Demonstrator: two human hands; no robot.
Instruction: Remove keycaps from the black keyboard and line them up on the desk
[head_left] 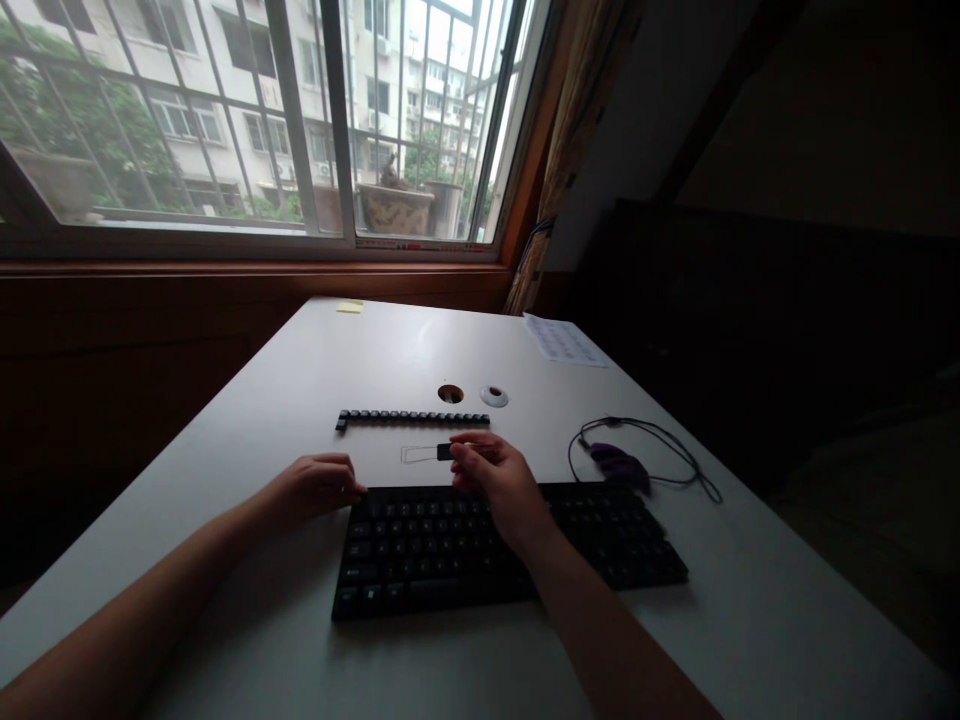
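Observation:
A black keyboard [442, 565] lies on the white table in front of me, its top-row keycaps gone. My left hand [322, 480] has its fingers curled together on the keyboard's upper left corner. Above the keyboard's back edge, my right hand [491, 470] pinches a wire keycap puller [444, 452] by its dark handle, the wire loops pointing left. Behind the puller stands a row of loose black keycaps [412, 415], with one keycap [341, 426] set in front of the row's left end. My right wrist and forearm hide part of the keys.
Right of the keyboard's back edge lies a dark purple mouse [619, 465] with its looped cable [694, 475]. A cable hole [451, 394] and its round cover [494, 397] are farther back. Printed paper [566, 340] and a yellow sticky note [350, 307] lie near the far edge.

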